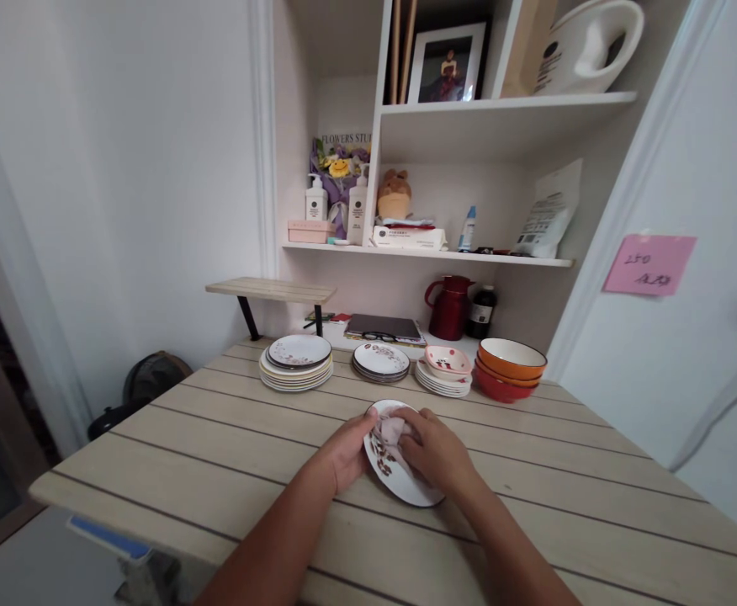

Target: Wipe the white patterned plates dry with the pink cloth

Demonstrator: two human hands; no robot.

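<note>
A white plate [406, 484] with a dark rim and brown leaf pattern is tilted over the front middle of the table. My left hand [345, 450] grips its left edge, thumb over the rim and fingers underneath. My right hand [435, 446] presses a pale, crumpled cloth [391, 430] against the plate's upper face, its fingers curled around the cloth. Just behind the plate sits a short stack of similar dark-rimmed plates [381, 360].
Further left is a taller plate stack [297, 362]. To the right stand small dishes [448, 364] on plates and stacked orange and red bowls [511, 368]. A red jug [450, 307], a dark bottle [482, 311] and a laptop [384, 326] are behind. A small raised shelf [271, 290] rises at back left.
</note>
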